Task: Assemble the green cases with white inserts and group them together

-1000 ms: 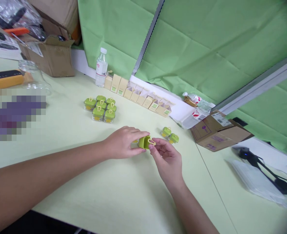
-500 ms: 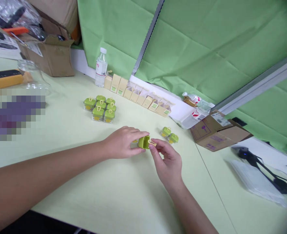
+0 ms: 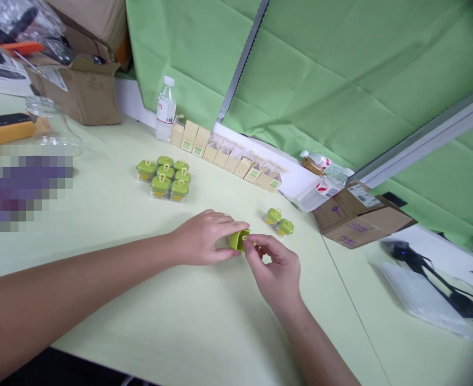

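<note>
My left hand holds a small hollow green lid between thumb and fingers, its open side turned to the right. My right hand pinches a small cream-coloured looped piece by thumb and forefinger. The loop is at the lid's opening; my fingers cover part of it, and I cannot tell how far inside it reaches. Behind my left hand stands a cluster of small clear jars with green lids and cream loops. Two similar jars are beyond my right hand.
A row of small cream cartons lines the back of the table, beside an upright water bottle. Lying bottles and a cardboard box are at right. A glass jar and a filled carton stand left.
The cream looped piece has moved left to the green lid's opening, and less of it shows. My left hand and the lid have shifted slightly right.
</note>
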Demonstrator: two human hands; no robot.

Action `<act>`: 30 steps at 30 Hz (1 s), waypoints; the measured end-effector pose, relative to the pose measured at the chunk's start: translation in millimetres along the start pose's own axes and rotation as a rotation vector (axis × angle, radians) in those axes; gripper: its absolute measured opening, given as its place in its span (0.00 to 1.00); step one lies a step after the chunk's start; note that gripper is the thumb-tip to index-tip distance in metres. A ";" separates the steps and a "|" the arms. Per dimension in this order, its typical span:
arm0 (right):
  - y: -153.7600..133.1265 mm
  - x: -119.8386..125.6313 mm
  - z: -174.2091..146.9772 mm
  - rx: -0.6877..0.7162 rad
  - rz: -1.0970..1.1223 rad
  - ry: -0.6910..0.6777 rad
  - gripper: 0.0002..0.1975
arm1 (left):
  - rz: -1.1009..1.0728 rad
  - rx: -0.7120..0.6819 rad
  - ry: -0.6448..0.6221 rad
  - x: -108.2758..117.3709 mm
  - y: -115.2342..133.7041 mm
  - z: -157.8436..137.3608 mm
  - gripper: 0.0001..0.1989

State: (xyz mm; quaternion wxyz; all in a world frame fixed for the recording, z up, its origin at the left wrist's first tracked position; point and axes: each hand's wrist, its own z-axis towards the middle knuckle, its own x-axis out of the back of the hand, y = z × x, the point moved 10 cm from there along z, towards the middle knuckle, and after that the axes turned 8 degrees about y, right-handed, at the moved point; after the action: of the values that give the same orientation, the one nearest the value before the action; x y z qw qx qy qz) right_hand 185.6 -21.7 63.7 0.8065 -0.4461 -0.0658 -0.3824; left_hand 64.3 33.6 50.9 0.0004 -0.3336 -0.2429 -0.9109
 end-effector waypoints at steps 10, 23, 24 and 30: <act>-4.6 -3.4 -3.5 0.043 -0.058 -0.032 0.06 | -0.005 -0.045 -0.005 -2.7 6.3 -0.8 0.21; -5.1 -6.3 -4.3 0.065 -0.078 -0.030 0.06 | 0.034 -0.064 -0.003 -4.4 9.6 -2.2 0.20; -5.1 -6.5 -4.1 0.067 -0.076 -0.026 0.06 | 0.033 -0.062 -0.004 -4.6 9.4 -2.4 0.20; -3.6 -8.0 -4.1 0.062 -0.060 -0.026 0.05 | 0.038 -0.060 -0.007 -5.5 9.5 -2.1 0.20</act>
State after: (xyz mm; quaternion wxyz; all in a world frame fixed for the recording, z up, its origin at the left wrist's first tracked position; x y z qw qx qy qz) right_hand 176.6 -21.6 60.1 0.8070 -0.4238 -0.1016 -0.3985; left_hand 68.8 23.3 50.4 0.0071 -0.3412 -0.2088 -0.9165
